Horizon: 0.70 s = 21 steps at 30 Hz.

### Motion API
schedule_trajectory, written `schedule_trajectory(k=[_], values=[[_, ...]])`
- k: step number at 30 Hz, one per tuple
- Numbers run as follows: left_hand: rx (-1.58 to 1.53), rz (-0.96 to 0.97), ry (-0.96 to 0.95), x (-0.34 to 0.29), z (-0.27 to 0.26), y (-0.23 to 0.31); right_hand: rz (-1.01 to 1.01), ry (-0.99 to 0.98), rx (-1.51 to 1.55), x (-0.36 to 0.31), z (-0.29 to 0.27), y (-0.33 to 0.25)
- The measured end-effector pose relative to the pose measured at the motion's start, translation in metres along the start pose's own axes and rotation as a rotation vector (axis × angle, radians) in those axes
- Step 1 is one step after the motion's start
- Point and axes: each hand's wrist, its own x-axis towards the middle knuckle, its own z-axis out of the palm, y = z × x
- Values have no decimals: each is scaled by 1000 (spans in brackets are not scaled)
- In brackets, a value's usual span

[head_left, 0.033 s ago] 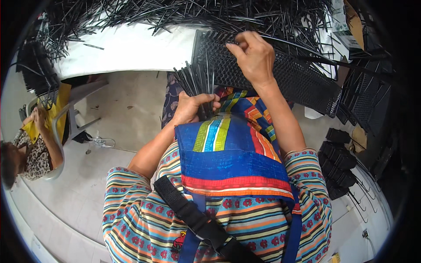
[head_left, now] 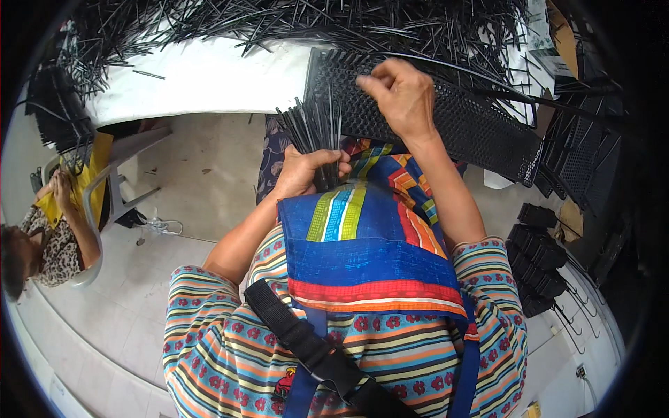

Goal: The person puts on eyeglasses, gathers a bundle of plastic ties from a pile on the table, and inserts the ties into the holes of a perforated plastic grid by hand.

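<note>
A fanned bundle of thin black plastic sticks (head_left: 315,127) stands upright in my left hand (head_left: 306,171), whose fingers wrap round the lower ends near my lap. My right hand (head_left: 404,97) is raised over a long black perforated panel (head_left: 453,118), its thumb and curled fingers brought together. Anything between those fingertips is too small or blurred to make out. The panel, covered in rows of small holes, slants from the table edge down to the right. Several short stubs poke up along its far left end (head_left: 341,61).
Loose black sticks (head_left: 293,21) lie heaped across the far side of the white table (head_left: 209,76). At left another person (head_left: 59,230) sits in a pale chair. On the right are more perforated panels (head_left: 578,150) and black pieces with wire hooks (head_left: 536,258).
My right hand has dropped slightly toward me over the panel. My left hand and its bundle have hardly moved.
</note>
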Motion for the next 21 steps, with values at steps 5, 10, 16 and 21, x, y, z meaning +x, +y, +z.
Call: schedule_trajectory(k=[5,10,16,21], values=[[37,-16,-123,-4,10,8,386,-495,693,-36,19,12],[111,-73,-173,-5,1,9,562,-388,984,-38,20,13],[91,-33,-189,-7,12,4,575,-407,898,-34,15,21],[146,157,13,-4,15,-7,514,-343,813,-45,22,20]])
